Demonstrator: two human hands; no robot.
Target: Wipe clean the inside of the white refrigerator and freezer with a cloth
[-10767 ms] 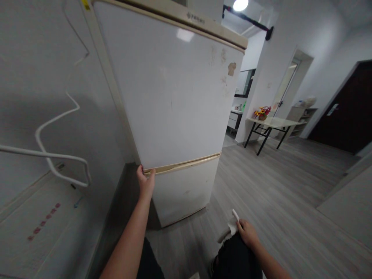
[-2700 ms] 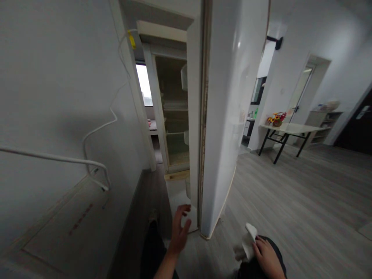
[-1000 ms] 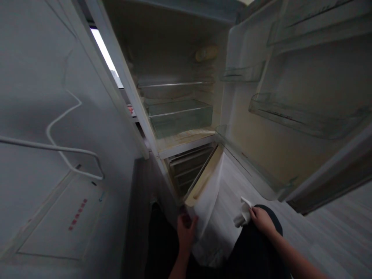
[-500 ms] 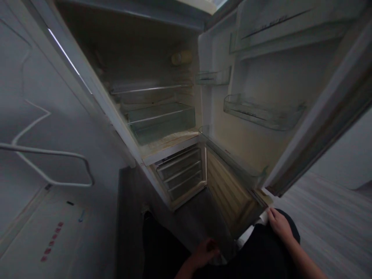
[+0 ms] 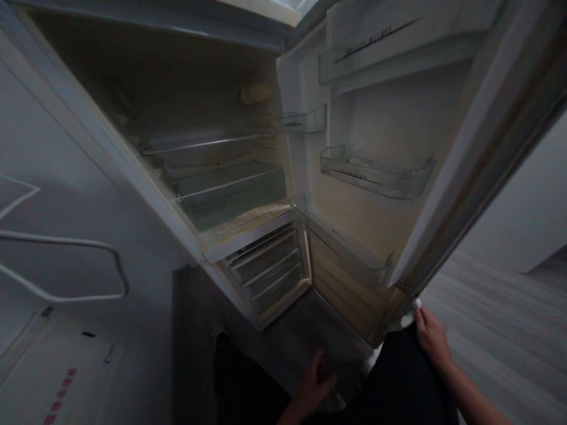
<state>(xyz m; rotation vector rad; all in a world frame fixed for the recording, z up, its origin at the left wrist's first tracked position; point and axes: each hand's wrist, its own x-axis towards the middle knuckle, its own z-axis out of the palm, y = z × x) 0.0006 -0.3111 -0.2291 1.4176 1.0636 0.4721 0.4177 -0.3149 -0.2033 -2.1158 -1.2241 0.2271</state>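
Before me stands a fridge-freezer (image 5: 239, 239) with both doors swung out. Its lower freezer door (image 5: 349, 277), with a yellowish ribbed inner panel, hangs beneath the upper fridge door (image 5: 363, 227). My right hand (image 5: 433, 337) has its fingers closed at the outer edge of the freezer door, beside my knee; crumpled-looking white material (image 5: 408, 317) shows by the fingertips. My left hand (image 5: 313, 381) is held low over the dark floor with nothing in it, fingers apart and slightly bent. Inside the freezer are several clear-fronted drawers (image 5: 270, 271).
A clear crisper drawer (image 5: 233, 195) sits low in the fridge under a glass shelf (image 5: 208, 144). Clear racks (image 5: 376, 174) line the upper door. At left are a bent white metal bar (image 5: 62, 239) and a white surface with red marks (image 5: 57, 395). Grey floorboards (image 5: 496, 330) lie at right.
The freezer door has swung slightly wider, closer in line with the upper door, with my right hand at its edge. My left hand's fingers have spread. The view has shifted right.
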